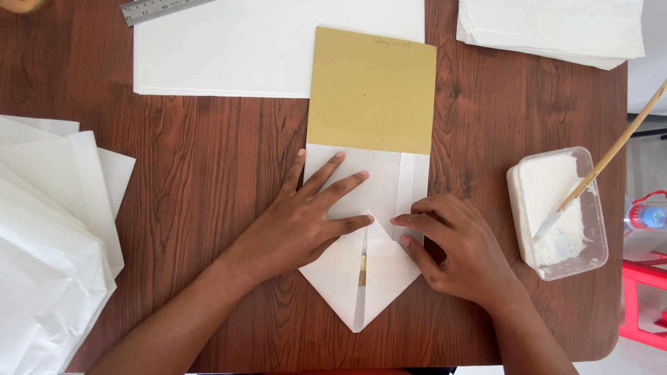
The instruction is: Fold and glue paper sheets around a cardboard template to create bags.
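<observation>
table (229, 146): was dark reddish-brown, wood-grained
folded paper (361, 278): was white
cardboard template (372, 90): was mustard tan
tub (559, 215): was clear, white paste inside
ruler (156, 8): was grey metal

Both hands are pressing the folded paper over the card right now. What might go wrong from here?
The left hand and right hand pin the white paper wrapped around the brown card; uneven pressure may skew the pointed folds. The open paste tub with its leaning stick sits near the right forearm and might get knocked.
</observation>
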